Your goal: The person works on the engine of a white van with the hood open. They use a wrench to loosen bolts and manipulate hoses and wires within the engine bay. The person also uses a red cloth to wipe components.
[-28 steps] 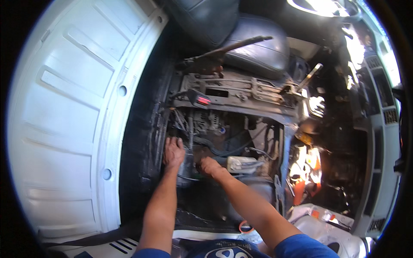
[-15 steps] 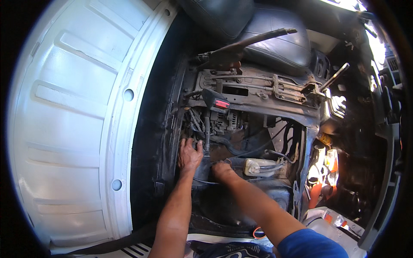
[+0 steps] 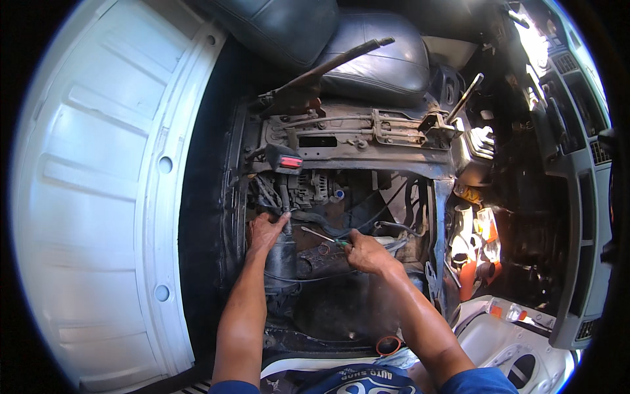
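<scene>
My left hand (image 3: 266, 233) reaches into the engine opening, its thumb and fingers around a black hose (image 3: 286, 209) at the top of a dark cylinder (image 3: 281, 256). Its fingertips are partly hidden among the hoses and wires. In my right hand (image 3: 369, 253), fingers closed, is a screwdriver (image 3: 320, 234) with a green handle and thin metal shaft. The shaft points left toward the cylinder, its tip apart from my left hand. Behind the right hand, a pale reservoir is mostly covered.
A buckle with a red button (image 3: 283, 159) stands above the opening. Beyond lie a metal centre panel (image 3: 387, 152), a brake lever (image 3: 328, 69) and a black seat (image 3: 374, 56). Bottles (image 3: 467, 253) sit on the footwell floor at right. A white ribbed panel (image 3: 98, 217) fills the left.
My right hand has risen from down beside the cylinder and moved right, bringing the screwdriver into sight. The left hand stays at the hose. The whole view has shifted.
</scene>
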Motion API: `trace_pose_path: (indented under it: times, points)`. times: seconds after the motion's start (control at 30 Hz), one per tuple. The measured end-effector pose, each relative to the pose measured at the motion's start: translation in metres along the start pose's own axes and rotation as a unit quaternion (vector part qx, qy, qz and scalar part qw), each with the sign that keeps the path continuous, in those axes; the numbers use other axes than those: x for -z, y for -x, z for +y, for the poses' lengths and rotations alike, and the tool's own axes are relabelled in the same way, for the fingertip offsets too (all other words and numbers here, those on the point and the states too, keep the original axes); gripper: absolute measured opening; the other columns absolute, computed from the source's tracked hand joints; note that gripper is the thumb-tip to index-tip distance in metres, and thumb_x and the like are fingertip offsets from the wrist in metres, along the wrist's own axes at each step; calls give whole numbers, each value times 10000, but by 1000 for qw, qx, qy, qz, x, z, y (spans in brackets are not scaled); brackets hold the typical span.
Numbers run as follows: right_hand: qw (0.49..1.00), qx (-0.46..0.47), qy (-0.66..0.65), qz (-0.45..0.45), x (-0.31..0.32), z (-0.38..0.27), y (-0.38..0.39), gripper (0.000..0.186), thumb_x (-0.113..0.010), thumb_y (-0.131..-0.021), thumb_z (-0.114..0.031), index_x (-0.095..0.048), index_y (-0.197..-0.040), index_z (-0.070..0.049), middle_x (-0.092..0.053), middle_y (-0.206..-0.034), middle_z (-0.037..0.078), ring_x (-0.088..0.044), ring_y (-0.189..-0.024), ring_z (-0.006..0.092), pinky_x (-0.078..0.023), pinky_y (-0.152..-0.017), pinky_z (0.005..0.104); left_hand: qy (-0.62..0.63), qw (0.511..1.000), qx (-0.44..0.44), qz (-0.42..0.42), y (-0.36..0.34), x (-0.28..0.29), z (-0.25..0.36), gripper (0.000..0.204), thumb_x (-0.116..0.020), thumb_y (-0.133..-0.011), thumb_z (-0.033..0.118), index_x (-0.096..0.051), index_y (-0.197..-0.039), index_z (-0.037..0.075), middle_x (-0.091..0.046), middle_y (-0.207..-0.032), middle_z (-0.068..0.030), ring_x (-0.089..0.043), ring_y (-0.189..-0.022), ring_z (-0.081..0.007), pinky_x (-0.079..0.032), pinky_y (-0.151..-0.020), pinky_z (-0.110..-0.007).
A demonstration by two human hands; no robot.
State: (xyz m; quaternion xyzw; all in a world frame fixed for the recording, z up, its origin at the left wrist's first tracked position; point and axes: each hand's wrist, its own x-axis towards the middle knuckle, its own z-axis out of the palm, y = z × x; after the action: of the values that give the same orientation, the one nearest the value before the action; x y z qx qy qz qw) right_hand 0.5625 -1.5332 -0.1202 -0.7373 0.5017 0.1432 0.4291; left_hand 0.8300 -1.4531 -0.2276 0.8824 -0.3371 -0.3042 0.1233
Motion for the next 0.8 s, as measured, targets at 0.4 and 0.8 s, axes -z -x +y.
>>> trace_pose_path:
  times: [0.4, 0.8]
  points:
    - [987, 162, 16, -8, 3, -3, -65, 292, -578, -919, -234, -691, -1156, -106, -694, -973, 246, -657, -966, 422, -532, -846, 489, 8, 996, 90, 8, -11, -3, 15, 760, -751, -707, 684, -719, -773, -73, -697, -900, -303, -674, -895, -439, -511, -851, -511]
    - [989, 117, 56, -68, -24, -28, -71, 338, -569, -897, -199, -677, -1210, -131, -710, -955, 223, -680, -910, 419, -553, -805, 498, 1, 995, 92, 31, -7, 4, 26, 788, -754, -688, 694, -738, -875, -71, -692, -970, -317, -661, -987, -447, -502, -906, -498]
